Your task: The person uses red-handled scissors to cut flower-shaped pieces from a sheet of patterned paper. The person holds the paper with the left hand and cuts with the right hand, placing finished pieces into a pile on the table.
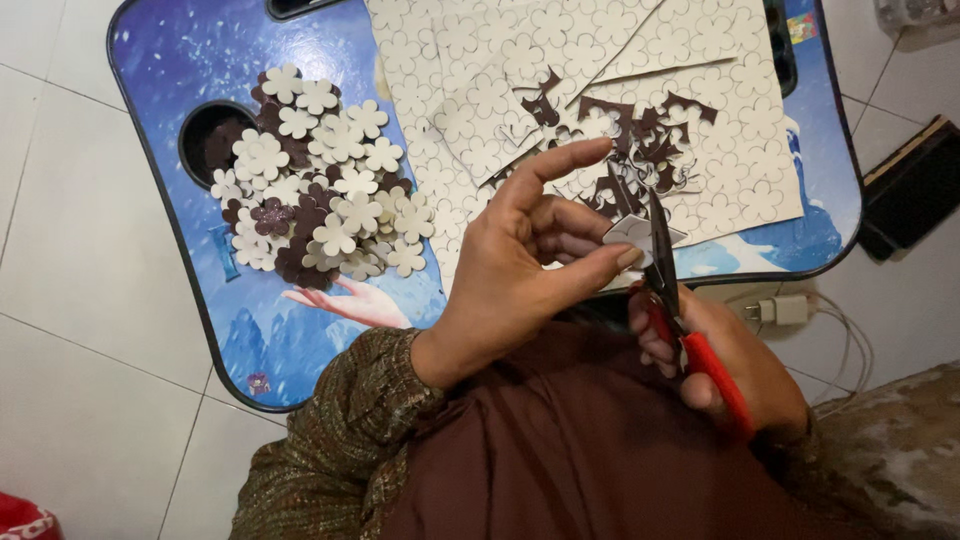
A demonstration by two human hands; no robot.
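Note:
My left hand (530,270) pinches a small cream foam piece (632,233) between thumb and fingers, index finger raised. My right hand (735,365) grips red-handled scissors (668,275) whose dark blades are closed around that piece. Both hands hover over my lap at the near edge of a blue picture-printed lap table (190,60). A heap of cut cream and dark brown flower shapes (318,175) lies on the table to the left of my left hand. Cream sheets (700,110) with flower outlines and dark offcuts lie just beyond my hands.
A round cup hole (205,135) in the table sits left of the flower heap. A white charger and cable (790,312) lie on the tiled floor at right, beside a dark flat object (915,185). A red thing (20,520) shows at bottom left.

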